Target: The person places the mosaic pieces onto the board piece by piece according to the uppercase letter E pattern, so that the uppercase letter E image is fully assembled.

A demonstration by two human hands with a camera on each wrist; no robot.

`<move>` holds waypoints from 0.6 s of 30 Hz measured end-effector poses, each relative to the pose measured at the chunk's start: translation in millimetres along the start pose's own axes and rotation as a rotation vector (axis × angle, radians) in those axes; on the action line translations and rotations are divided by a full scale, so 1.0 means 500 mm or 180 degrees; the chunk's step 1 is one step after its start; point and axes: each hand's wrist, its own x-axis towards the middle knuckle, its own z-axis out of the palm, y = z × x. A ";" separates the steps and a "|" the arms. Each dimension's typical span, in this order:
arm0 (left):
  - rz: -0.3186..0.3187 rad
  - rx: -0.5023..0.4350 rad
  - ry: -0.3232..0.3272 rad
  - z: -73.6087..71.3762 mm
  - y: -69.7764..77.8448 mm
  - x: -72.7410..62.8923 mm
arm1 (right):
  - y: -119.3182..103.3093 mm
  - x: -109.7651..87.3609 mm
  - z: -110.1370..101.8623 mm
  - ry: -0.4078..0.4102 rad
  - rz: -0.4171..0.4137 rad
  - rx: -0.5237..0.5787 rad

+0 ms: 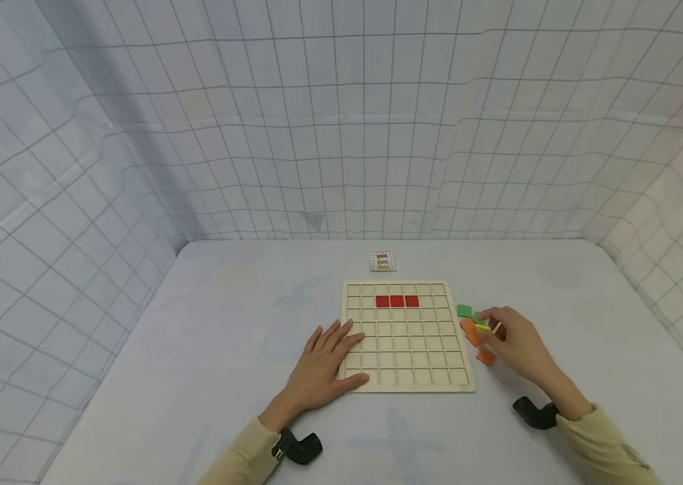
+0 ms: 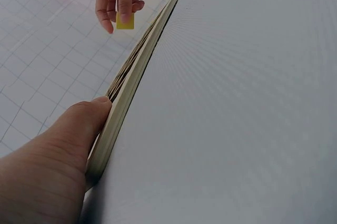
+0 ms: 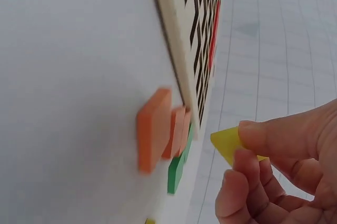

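Note:
My right hand (image 1: 517, 343) pinches a yellow square tile (image 3: 225, 142) between thumb and fingers, above the table just past the board's right edge. Under and around it lie orange tiles (image 1: 486, 357) and green tiles (image 1: 465, 310), some overlapping. The pale wooden grid board (image 1: 408, 389) lies flat, with three red tiles (image 1: 397, 301) side by side in its second row from the top. Fingers spread, my left hand (image 1: 323, 369) rests across the board's left edge; its thumb (image 2: 79, 124) touches the near left part of the rim.
Behind the board lies a small card (image 1: 382, 261) printed with a coloured grid pattern. Low in the right wrist view, a bit of another yellow piece (image 3: 150, 221) shows. Checked white cloth (image 1: 378, 135) hangs around the white table (image 1: 244, 323). Black devices (image 1: 302, 449) are strapped to both wrists.

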 end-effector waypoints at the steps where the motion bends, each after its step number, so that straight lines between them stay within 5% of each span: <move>1: 0.0001 -0.0002 -0.0003 -0.001 0.000 0.000 | -0.006 0.005 0.005 -0.0008 -0.0014 0.0055; 18: 0.0030 -0.0058 -0.0017 -0.004 0.001 -0.001 | -0.076 0.100 0.094 -0.0443 -0.0435 0.0339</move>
